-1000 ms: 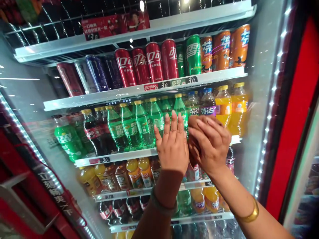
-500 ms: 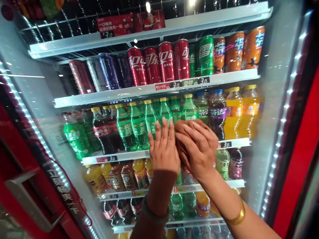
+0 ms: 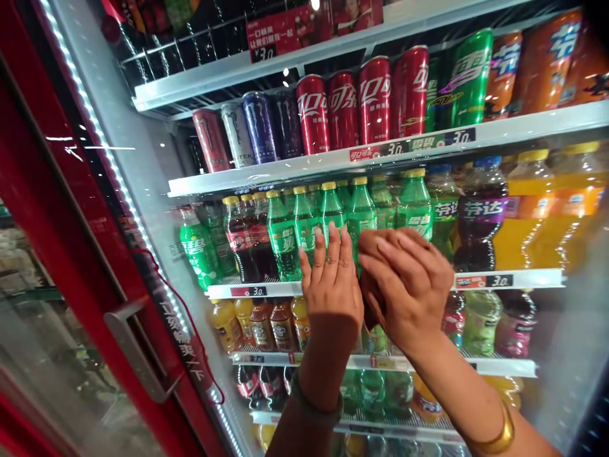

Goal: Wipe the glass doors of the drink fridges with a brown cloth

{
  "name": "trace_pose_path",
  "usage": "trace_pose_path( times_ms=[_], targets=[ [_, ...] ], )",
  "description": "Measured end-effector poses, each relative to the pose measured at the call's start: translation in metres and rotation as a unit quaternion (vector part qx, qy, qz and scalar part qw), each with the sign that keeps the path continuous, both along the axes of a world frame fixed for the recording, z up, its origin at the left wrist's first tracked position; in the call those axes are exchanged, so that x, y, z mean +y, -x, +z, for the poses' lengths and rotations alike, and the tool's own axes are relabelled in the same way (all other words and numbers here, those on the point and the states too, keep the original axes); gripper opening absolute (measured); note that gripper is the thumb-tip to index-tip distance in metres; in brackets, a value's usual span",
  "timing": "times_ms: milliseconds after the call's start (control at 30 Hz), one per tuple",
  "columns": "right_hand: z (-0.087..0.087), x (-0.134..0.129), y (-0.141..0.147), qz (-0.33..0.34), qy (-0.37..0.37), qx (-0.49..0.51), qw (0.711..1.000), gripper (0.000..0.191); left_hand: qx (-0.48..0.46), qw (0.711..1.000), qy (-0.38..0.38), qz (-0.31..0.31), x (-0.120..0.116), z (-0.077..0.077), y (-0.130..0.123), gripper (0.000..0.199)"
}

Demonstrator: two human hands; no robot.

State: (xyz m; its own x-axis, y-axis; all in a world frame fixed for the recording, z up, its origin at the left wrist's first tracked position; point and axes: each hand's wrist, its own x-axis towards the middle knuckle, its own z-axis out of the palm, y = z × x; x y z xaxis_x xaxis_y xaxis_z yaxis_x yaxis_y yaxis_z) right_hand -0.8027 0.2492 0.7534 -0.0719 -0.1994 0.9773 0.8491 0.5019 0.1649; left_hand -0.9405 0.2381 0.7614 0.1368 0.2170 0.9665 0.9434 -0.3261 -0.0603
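My left hand (image 3: 333, 285) is held up in front of a drinks cooler, palm away from me, its fingers straight and slightly apart. Behind its fingertips stand green soda bottles (image 3: 283, 235) with yellow caps. Beside it, my right hand (image 3: 412, 276) is bent with its fingers pressed together and curled over. Anything inside that curl is hidden. A brownish hand-like shape (image 3: 373, 241) lies against its fingers and looks like a reflection in the glass. A dark band (image 3: 316, 406) circles my left wrist and a gold bangle (image 3: 497, 431) my right forearm.
The cooler's red door frame (image 3: 109, 254) runs down the left with a metal handle (image 3: 137, 349). White shelves (image 3: 285, 168) hold red cola cans (image 3: 375, 101), orange soda bottles (image 3: 526, 216) and juice bottles (image 3: 261, 324). A lit strip (image 3: 128, 203) edges the cooler.
The view has swung left, so the cooler, its handle and both hands sit further right in the picture. My hands keep much the same pose before the same bottles.
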Motion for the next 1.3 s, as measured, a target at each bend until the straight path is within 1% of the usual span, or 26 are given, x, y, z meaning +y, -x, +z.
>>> trace_pose_path(
  times_ms=[67, 100, 133, 167, 233, 300, 367, 400, 433, 500, 567, 633, 700, 767, 833, 867, 900, 933, 967, 1033, 1100, 1133, 1167, 1200, 1233, 1300],
  targets=[
    [-0.028, -0.001, -0.008, 0.011, 0.013, -0.033, 0.999, 0.041, 0.011, 1.000, -0.007, -0.007, 0.001, -0.002, 0.008, 0.078],
    [-0.037, 0.000, -0.015, 0.009, 0.014, -0.039, 0.999, 0.043, 0.012, 1.000, -0.008, -0.010, 0.001, -0.003, 0.012, 0.079],
    [-0.041, 0.001, -0.022, 0.008, 0.006, -0.036, 0.999, 0.046, 0.010, 1.000, -0.008, -0.012, 0.001, -0.003, 0.015, 0.080],
    [-0.039, 0.003, -0.027, 0.005, -0.007, -0.021, 1.000, 0.047, 0.007, 1.000, -0.007, -0.015, 0.001, -0.004, 0.018, 0.080],
    [-0.021, 0.006, -0.025, -0.002, -0.025, 0.043, 0.999, 0.044, -0.002, 1.000, -0.003, -0.019, 0.000, -0.004, 0.023, 0.081],
    [0.005, 0.006, -0.006, -0.015, -0.021, 0.109, 0.994, 0.037, -0.007, 1.000, 0.001, -0.025, 0.000, -0.004, 0.027, 0.081],
    [0.024, 0.004, 0.023, -0.022, -0.014, 0.114, 0.993, 0.036, -0.004, 1.000, -0.002, -0.028, 0.000, -0.006, 0.032, 0.079],
    [0.026, 0.003, 0.037, -0.023, -0.014, 0.098, 0.995, 0.036, -0.002, 1.000, -0.005, -0.029, 0.000, -0.007, 0.035, 0.077],
    [0.024, 0.001, 0.047, -0.020, -0.015, 0.076, 0.997, 0.036, 0.002, 1.000, -0.008, -0.030, 0.000, -0.008, 0.038, 0.075],
    [0.007, -0.002, 0.057, -0.013, -0.012, 0.027, 0.999, 0.035, 0.013, 0.999, -0.011, -0.027, 0.000, -0.011, 0.046, 0.071],
    [-0.015, -0.003, 0.048, -0.007, 0.003, -0.016, 1.000, 0.035, 0.018, 1.000, -0.005, -0.018, -0.001, -0.013, 0.057, 0.070],
    [-0.026, -0.001, 0.031, -0.002, 0.005, -0.028, 1.000, 0.038, 0.006, 1.000, 0.000, -0.003, -0.003, -0.013, 0.070, 0.071],
    [-0.020, 0.002, 0.020, -0.006, -0.020, 0.030, 0.999, 0.039, -0.014, 1.000, 0.000, 0.010, -0.003, -0.012, 0.083, 0.075],
    [0.002, 0.005, 0.027, -0.021, -0.026, 0.118, 0.992, 0.034, -0.019, 1.000, -0.003, 0.018, -0.002, -0.011, 0.095, 0.077],
    [0.023, 0.005, 0.052, -0.039, -0.020, 0.157, 0.987, 0.032, -0.013, 1.000, -0.004, 0.020, -0.001, -0.011, 0.105, 0.078],
    [0.029, 0.004, 0.068, -0.042, -0.014, 0.148, 0.988, 0.032, -0.009, 1.000, -0.002, 0.021, -0.001, -0.011, 0.109, 0.078],
    [0.030, 0.002, 0.084, -0.040, -0.015, 0.120, 0.992, 0.032, -0.005, 1.000, -0.001, 0.022, -0.001, -0.012, 0.112, 0.078],
    [0.026, -0.001, 0.097, -0.034, -0.016, 0.086, 0.996, 0.033, -0.001, 1.000, 0.000, 0.022, -0.002, -0.014, 0.115, 0.077],
    [0.017, -0.003, 0.107, -0.026, -0.010, 0.054, 0.998, 0.034, 0.004, 1.000, 0.001, 0.020, -0.003, -0.015, 0.118, 0.076],
    [-0.012, -0.007, 0.112, -0.005, 0.011, -0.009, 1.000, 0.042, 0.012, 1.000, 0.004, 0.015, -0.005, -0.018, 0.126, 0.074],
    [-0.041, -0.008, 0.099, 0.009, 0.025, -0.051, 0.998, 0.046, 0.012, 1.000, 0.006, 0.015, -0.008, -0.020, 0.136, 0.075],
    [-0.051, -0.007, 0.089, 0.010, 0.023, -0.060, 0.998, 0.047, 0.006, 1.000, 0.006, 0.019, -0.009, -0.020, 0.142, 0.076],
    [-0.056, -0.004, 0.079, 0.011, 0.017, -0.048, 0.999, 0.047, -0.001, 1.000, 0.006, 0.024, -0.009, -0.021, 0.148, 0.077],
    [-0.055, -0.001, 0.073, 0.004, 0.011, -0.016, 1.000, 0.044, -0.007, 1.000, 0.007, 0.029, -0.010, -0.021, 0.154, 0.079],
    [-0.047, 0.002, 0.071, -0.004, -0.004, 0.022, 1.000, 0.042, -0.013, 0.999, 0.008, 0.034, -0.010, -0.021, 0.159, 0.080],
    [-0.021, 0.005, 0.084, -0.022, -0.024, 0.101, 0.994, 0.037, -0.021, 0.999, 0.015, 0.039, -0.011, -0.022, 0.167, 0.080]
  ],
)
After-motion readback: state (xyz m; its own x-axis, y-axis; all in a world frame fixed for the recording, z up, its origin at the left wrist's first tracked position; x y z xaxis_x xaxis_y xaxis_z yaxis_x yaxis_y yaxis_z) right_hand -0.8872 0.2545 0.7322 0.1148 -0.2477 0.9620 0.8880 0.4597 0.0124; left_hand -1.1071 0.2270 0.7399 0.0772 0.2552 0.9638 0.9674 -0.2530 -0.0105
